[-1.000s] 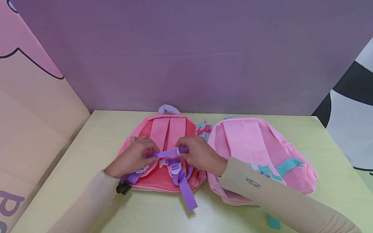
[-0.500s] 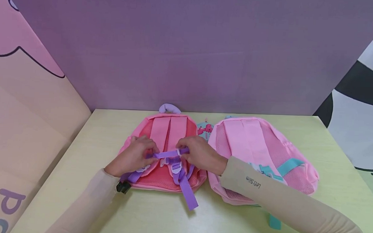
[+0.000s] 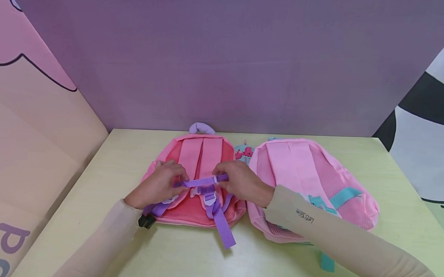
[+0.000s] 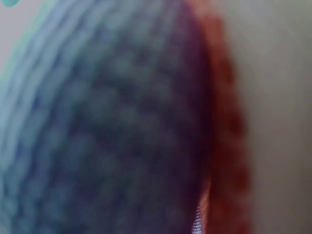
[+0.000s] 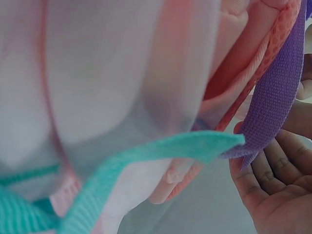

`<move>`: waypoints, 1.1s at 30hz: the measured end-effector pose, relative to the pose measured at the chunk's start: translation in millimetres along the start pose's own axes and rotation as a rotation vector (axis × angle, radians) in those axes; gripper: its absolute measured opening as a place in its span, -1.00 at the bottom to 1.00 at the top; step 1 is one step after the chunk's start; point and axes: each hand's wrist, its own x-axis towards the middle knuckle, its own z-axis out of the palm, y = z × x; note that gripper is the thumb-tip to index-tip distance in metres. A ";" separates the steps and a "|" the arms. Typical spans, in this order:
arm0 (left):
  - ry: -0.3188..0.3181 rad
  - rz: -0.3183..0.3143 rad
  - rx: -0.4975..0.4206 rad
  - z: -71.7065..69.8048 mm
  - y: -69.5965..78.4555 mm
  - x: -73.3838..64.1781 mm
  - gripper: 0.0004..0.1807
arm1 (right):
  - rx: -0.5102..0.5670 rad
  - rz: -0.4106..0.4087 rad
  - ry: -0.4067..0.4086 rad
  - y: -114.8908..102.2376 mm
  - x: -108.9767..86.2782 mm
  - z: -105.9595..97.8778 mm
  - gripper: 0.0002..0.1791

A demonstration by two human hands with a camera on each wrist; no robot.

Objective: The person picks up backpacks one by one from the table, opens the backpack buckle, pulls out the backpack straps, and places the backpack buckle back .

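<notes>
A coral-pink backpack (image 3: pixel 195 218) lies back side up in the head view. Above its lower half, a purple strap (image 3: pixel 201 182) is stretched between my hands. My left hand (image 3: pixel 157 184) pinches the strap's left end. On the other side, my right hand (image 3: pixel 242 183) pinches it by a white slider (image 3: pixel 215 179). Below hang a white buckle (image 3: pixel 209 198) and a loose purple strap end (image 3: pixel 224 230). In the right wrist view, the fingers (image 5: pixel 268 173) show beside purple webbing (image 5: pixel 278 83). The left wrist view is a blur of close fabric.
A light-pink backpack (image 3: pixel 292 165) with teal straps (image 3: pixel 344 197) lies right beside, partly under my right forearm. Between the two bags sits a small teal piece with a pink figure (image 3: pixel 244 152). A purple panel (image 3: pixel 239 74) rises behind the table (image 3: pixel 84 199).
My right hand has shifted slightly to the right with the slider and strap. The left hand stays about where it was, still pinching the strap.
</notes>
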 end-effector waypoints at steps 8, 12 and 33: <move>0.010 0.008 -0.013 1.0 -0.4 -0.3 -0.71 | 0.000 -0.011 0.010 0.3 -1.1 -1.0 -0.69; 0.007 0.011 -0.037 2.6 -0.3 -0.1 -0.69 | 0.004 -0.024 0.016 -1.5 -0.9 -2.5 -0.69; 0.034 0.037 -0.024 2.0 -2.0 -0.2 -0.75 | 0.004 -0.045 0.056 -4.6 -4.1 -7.5 -0.69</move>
